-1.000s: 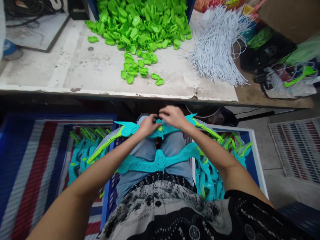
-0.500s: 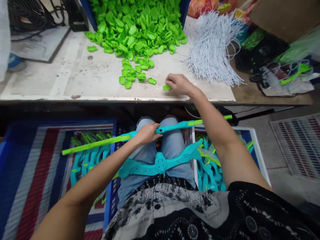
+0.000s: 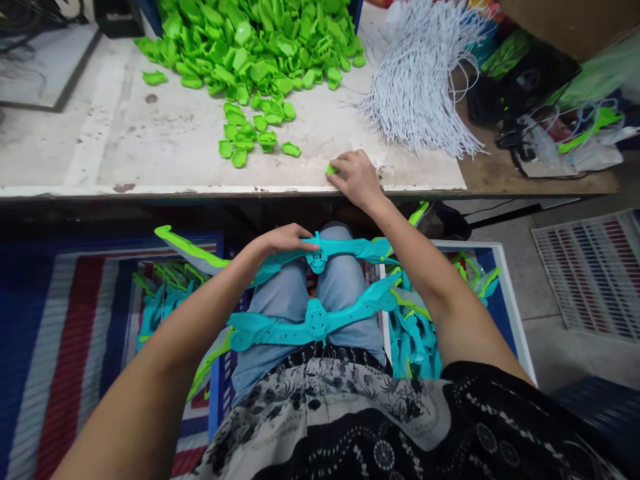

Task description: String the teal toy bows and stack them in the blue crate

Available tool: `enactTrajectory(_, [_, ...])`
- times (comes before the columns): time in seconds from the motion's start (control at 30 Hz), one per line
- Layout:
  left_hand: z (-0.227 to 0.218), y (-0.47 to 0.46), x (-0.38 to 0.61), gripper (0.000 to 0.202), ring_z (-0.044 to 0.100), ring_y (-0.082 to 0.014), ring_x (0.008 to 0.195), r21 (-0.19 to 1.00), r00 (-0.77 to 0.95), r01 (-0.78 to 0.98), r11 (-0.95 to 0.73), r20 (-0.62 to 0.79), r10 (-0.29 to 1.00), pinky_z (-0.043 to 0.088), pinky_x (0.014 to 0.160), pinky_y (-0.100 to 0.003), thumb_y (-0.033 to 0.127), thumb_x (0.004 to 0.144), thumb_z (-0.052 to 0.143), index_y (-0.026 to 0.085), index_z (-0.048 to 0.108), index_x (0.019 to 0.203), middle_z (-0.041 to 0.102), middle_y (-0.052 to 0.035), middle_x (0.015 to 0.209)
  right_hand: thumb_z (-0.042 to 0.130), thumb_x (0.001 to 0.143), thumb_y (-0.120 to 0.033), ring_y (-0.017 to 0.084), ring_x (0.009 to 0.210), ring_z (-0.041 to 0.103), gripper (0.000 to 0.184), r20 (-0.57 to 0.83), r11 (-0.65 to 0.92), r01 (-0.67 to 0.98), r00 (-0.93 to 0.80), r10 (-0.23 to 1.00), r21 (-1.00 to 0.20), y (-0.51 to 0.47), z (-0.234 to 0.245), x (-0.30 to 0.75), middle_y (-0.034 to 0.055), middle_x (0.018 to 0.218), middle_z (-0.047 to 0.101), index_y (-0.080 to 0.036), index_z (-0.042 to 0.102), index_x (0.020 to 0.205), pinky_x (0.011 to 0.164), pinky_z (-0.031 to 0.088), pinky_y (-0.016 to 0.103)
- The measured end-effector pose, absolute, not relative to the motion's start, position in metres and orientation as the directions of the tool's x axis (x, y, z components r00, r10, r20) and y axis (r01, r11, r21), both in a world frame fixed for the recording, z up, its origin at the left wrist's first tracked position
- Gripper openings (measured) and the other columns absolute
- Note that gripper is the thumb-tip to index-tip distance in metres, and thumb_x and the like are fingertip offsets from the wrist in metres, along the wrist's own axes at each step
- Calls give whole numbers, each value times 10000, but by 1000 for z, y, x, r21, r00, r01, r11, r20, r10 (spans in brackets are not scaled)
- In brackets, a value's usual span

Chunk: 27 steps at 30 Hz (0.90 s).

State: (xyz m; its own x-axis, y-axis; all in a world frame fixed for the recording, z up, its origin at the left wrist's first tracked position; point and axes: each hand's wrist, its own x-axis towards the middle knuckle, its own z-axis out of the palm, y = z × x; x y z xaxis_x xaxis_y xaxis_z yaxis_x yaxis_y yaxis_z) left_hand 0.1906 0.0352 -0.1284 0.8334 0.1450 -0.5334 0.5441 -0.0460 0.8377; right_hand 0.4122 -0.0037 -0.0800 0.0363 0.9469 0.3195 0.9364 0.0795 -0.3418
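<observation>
Head view: my left hand point(image 3: 289, 239) grips the farther turquoise bar point(image 3: 353, 248); right hand point(image 3: 358, 177) pinches one green piece point(image 3: 331, 169).

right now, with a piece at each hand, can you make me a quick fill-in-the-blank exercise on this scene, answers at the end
The hand on the farther turquoise bar above the legs is the person's ____ one.
The small piece at the other hand is ____ in colour.
The white string bundle lies to the ____ of the big heap.

Missing words: left; green; right.
</observation>
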Motion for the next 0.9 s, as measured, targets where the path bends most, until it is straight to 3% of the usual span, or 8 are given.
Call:
enactTrajectory(0.13, [-127, 35, 192, 437, 607, -177, 708, 829, 826, 541, 143, -556, 95, 473, 687, -287, 522, 611, 730, 135, 699, 812, 680, -37, 764, 494, 898, -344, 239, 1024, 538, 284, 368, 257, 882, -105, 924, -394, -60, -92, 375, 85, 1109, 654, -185, 639, 1085, 907, 401, 426])
enactTrajectory(0.33, [-133, 31, 193, 512, 608, -194, 720, 791, 806, 533, 300, -582, 105, 487, 674, -304, 581, 564, 749, 121, 689, 780, 682, -50, 753, 502, 917, -277, 242, 1081, 556, 259, 335, 339, 897, -239, 912, -283, -142, -137, 333, 82, 1214, 651, -179, 654, 1102, 850, 410, 403])
enactTrajectory(0.47, [-138, 31, 194, 552, 575, -176, 694, 824, 816, 535, 183, -561, 141, 447, 626, -274, 638, 605, 692, 116, 680, 786, 658, -43, 726, 499, 923, -265, 247, 1192, 510, 262, 333, 284, 912, -180, 926, -296, -147, -149, 330, 70, 1225, 647, -194, 656, 1120, 898, 399, 411])
enactTrajectory(0.67, [-138, 31, 195, 464, 482, -116, 617, 854, 859, 501, -140, -472, 196, 342, 566, -229, 545, 569, 732, 133, 649, 766, 564, 31, 637, 537, 900, -373, 246, 1224, 478, 241, 283, 134, 895, -10, 959, -425, -150, -149, 325, 65, 1270, 609, -224, 674, 1032, 988, 362, 427])
enactTrajectory(0.8, [-135, 26, 196, 406, 478, -114, 582, 841, 850, 518, -154, -487, 202, 328, 544, -234, 524, 580, 714, 156, 617, 721, 557, 37, 610, 622, 784, -562, 293, 1183, 492, 552, 175, -72, 875, 176, 969, -479, -141, -147, 330, 139, 1265, 579, -173, 588, 1175, 991, 343, 470])
enactTrajectory(0.9, [-136, 23, 197, 373, 434, -102, 530, 814, 830, 544, -203, -488, 269, 284, 504, -235, 500, 586, 712, 160, 571, 645, 508, 45, 549, 628, 764, -582, 320, 1142, 493, 727, 69, -52, 911, 88, 994, -410, -132, -147, 334, 155, 1210, 592, -163, 470, 1338, 978, 336, 501])
